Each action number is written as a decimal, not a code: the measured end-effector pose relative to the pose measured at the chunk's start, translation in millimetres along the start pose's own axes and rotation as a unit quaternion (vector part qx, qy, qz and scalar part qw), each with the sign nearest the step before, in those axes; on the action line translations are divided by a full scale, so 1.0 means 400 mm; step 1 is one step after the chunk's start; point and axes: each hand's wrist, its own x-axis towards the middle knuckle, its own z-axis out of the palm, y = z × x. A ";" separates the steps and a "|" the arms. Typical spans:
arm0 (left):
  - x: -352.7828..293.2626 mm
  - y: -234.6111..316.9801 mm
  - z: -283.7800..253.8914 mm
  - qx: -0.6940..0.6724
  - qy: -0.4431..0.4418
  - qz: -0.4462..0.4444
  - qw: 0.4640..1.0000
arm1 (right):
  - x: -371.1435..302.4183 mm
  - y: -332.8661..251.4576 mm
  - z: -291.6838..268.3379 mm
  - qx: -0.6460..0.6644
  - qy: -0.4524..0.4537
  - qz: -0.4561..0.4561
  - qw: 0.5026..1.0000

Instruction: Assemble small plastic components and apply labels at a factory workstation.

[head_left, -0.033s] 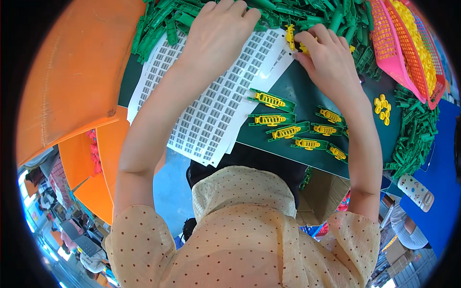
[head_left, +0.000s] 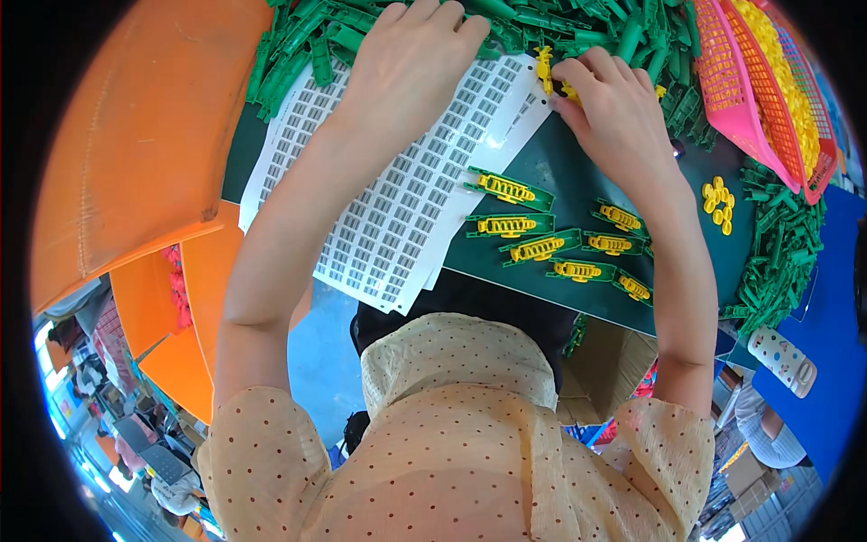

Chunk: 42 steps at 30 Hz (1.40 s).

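Note:
My left hand point(head_left: 415, 59) reaches over the sheets to the near side of a pile of green plastic pieces point(head_left: 578, 23); its fingers bend down and their tips are hidden. The thumb and forefinger of my right hand point(head_left: 614, 104) close around a small yellow plastic piece point(head_left: 568, 91), mostly covered by the hand. Beside those fingertips a yellow spring-like plastic part point(head_left: 545, 70) stands at the corner of the printed sheets point(head_left: 397, 194). Nearer me lie several green shells with yellow inserts, among them one green-and-yellow assembly point(head_left: 510, 190).
Several yellow discs point(head_left: 719, 200) lie right of my right forearm. Pink and red baskets point(head_left: 727, 77) with yellow parts stand at the far right, beside another green heap point(head_left: 777, 244). An orange bin point(head_left: 144, 117) rises at the left. A patterned phone-like object point(head_left: 782, 361) rests on a blue surface.

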 end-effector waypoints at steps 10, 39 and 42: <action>0.005 -0.003 -0.035 -0.068 0.146 -0.059 0.985 | -0.030 0.040 -0.020 0.139 0.127 0.099 0.977; -0.120 0.093 -0.010 -0.578 0.051 -0.051 0.813 | -0.086 -0.075 -0.048 0.629 0.011 0.065 0.775; -0.123 0.080 -0.006 -0.495 0.075 -0.005 0.866 | -0.074 -0.071 -0.055 0.568 0.011 0.058 0.821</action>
